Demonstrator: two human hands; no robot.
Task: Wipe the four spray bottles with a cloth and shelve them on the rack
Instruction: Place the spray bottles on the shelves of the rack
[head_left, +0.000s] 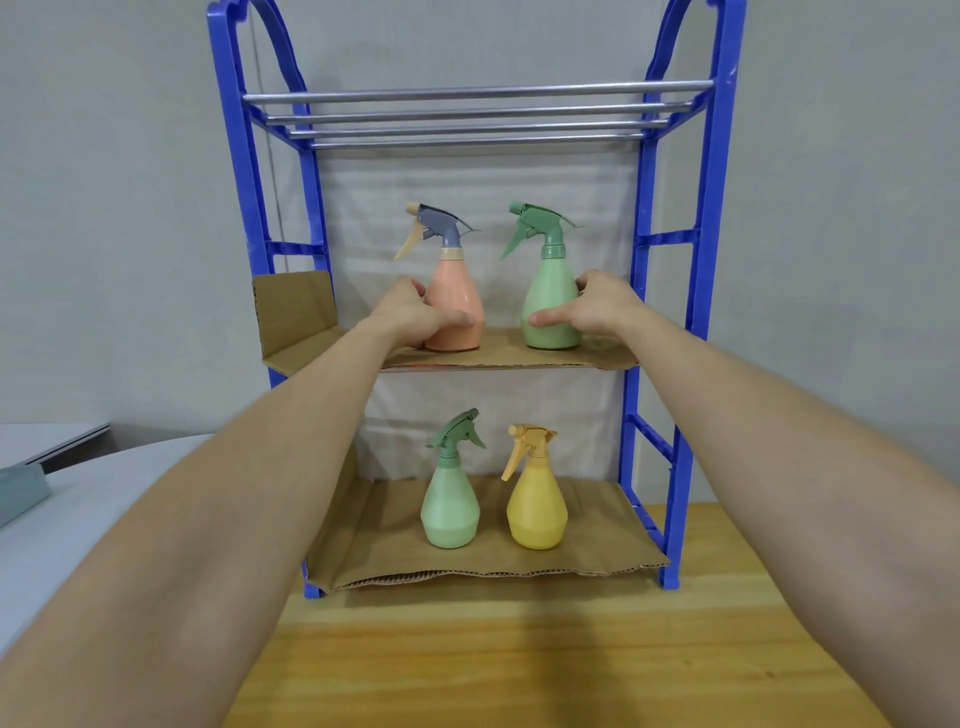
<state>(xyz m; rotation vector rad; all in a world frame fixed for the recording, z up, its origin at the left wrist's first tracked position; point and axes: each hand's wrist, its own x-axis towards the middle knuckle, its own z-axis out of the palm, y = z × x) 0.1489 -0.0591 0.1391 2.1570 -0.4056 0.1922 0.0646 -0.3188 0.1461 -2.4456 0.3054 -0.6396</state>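
Note:
A blue rack (698, 291) stands on the wooden table, its two lower shelves lined with cardboard. On the middle shelf stand an orange spray bottle (460, 296) with a grey head and a green spray bottle (550, 291), both upright. My left hand (415, 314) grips the orange bottle's body, thumb across its front. My right hand (597, 306) grips the green bottle's body, thumb on its front. On the bottom shelf a second green spray bottle (449, 504) and a yellow spray bottle (536, 501) stand upright side by side. No cloth is in view.
The rack's top shelf of metal rods (478, 117) holds nothing. The wooden table (519, 670) spreads in front of the rack. At the left lie a grey surface and a grey flat object (21, 493). A plain wall is behind.

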